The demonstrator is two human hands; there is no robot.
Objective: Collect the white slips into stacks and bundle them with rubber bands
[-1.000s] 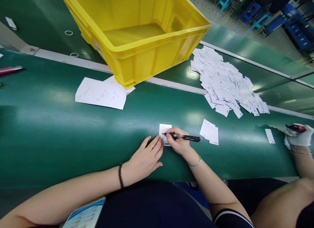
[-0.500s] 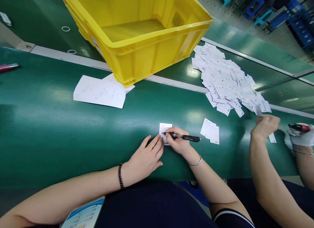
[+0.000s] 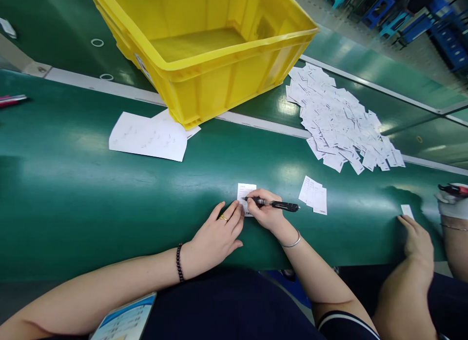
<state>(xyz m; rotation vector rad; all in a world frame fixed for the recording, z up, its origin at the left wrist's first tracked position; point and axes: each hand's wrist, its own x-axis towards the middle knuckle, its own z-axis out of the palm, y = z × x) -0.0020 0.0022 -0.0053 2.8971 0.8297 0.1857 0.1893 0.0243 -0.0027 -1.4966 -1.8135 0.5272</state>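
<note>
My right hand (image 3: 266, 214) grips a black pen (image 3: 276, 204), its tip resting on a small white slip (image 3: 245, 193) that lies on the green belt (image 3: 73, 193). My left hand (image 3: 215, 235) lies flat beside the slip, fingertips pressing its left edge; it wears a ring and a dark bead bracelet. A short stack of similar slips (image 3: 313, 196) sits just right of the pen.
A yellow crate (image 3: 204, 47) stands at the back, two white sheets (image 3: 148, 136) by its front corner. A heap of slips (image 3: 338, 120) spreads at back right. A co-worker's bare hand (image 3: 417, 240) touches a slip (image 3: 406, 211); their gloved hand (image 3: 451, 201) holds a pen.
My hands have stayed put on the slip. The co-worker's bare hand reached to the heap of slips, then came back down to the single slip near the belt's front edge.
</note>
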